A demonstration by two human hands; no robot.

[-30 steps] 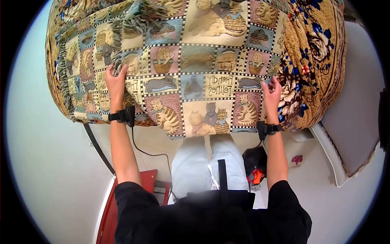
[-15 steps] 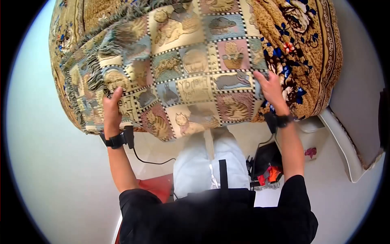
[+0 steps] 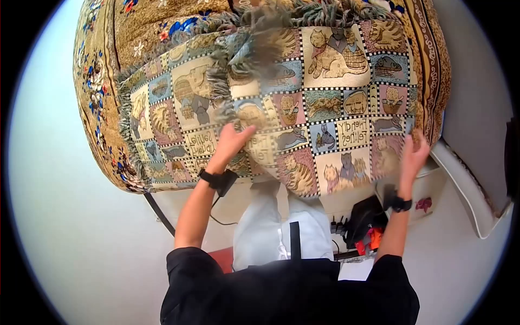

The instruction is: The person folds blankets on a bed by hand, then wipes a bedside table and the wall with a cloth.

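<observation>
A fringed blanket with cat pictures in checkered squares (image 3: 352,103) lies over a brown floral cover (image 3: 143,32). Its left part is folded over, with a line of grey-green fringe running down the middle. My left hand (image 3: 232,142) pinches the blanket near the fold, thumb pointing right. At the blanket's right edge, my right hand (image 3: 414,151) has its fingers curled close to the cloth, slightly blurred; whether cloth is between them is hard to tell. Both wrists carry black straps with small devices.
To the right stands a grey padded chair (image 3: 471,108) with a pale frame. Below the blanket, a black bag (image 3: 365,219) with red and orange items sits on the floor. A red object (image 3: 221,259) shows beside my legs, and a cable hangs near my left wrist.
Both hands have moved to the right, and the blanket has shifted right with them. It lies flatter and straighter now, with more of the floral cover showing at the upper left.
</observation>
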